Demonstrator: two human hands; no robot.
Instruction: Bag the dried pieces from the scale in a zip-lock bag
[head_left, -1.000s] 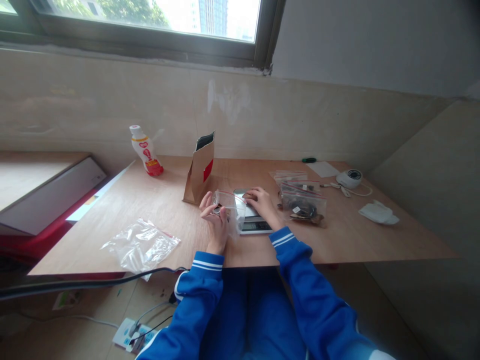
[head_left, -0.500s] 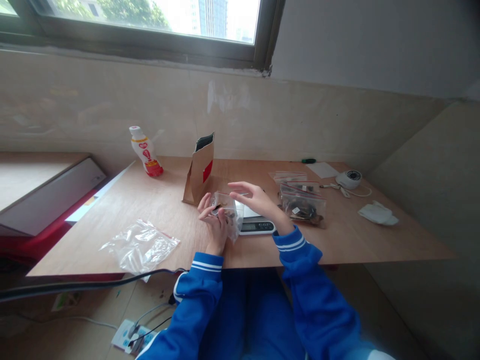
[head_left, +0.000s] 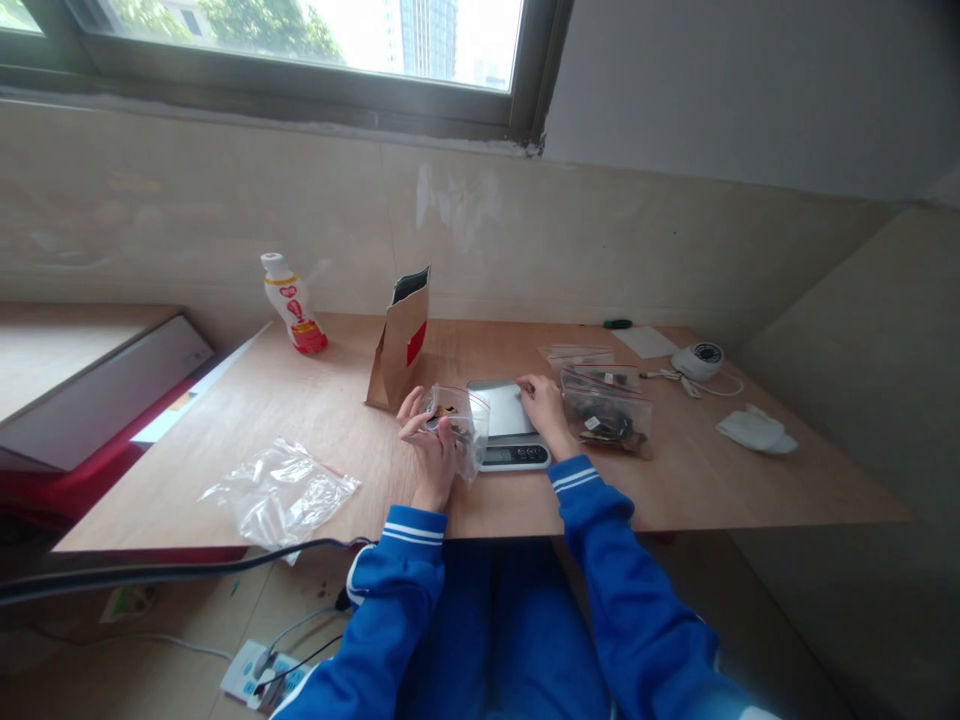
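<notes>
My left hand (head_left: 429,450) is wrapped round a clear zip bag (head_left: 471,440) with small brown and dark pieces inside. Just right of the bag lies a digital kitchen scale (head_left: 499,410) with a silver plate and a dark display strip. At the right side of that plate my right hand (head_left: 546,408) is closed, fingertips pinched together; whatever they hold, if anything, is hidden. Beside this hand, several filled zip bags (head_left: 607,415) with dark contents are grouped together.
A brown paper bag (head_left: 401,345) stands behind my left hand, a white-and-red bottle (head_left: 294,305) further left. Crumpled clear plastic bags (head_left: 289,495) lie at the front left. A white dome camera (head_left: 697,360) with its cable and a white crumpled item (head_left: 756,430) lie right.
My right hand has moved right and down from above the zip bag to the scale's right side, its fingers now drawn together. My left hand stays with the bag.
</notes>
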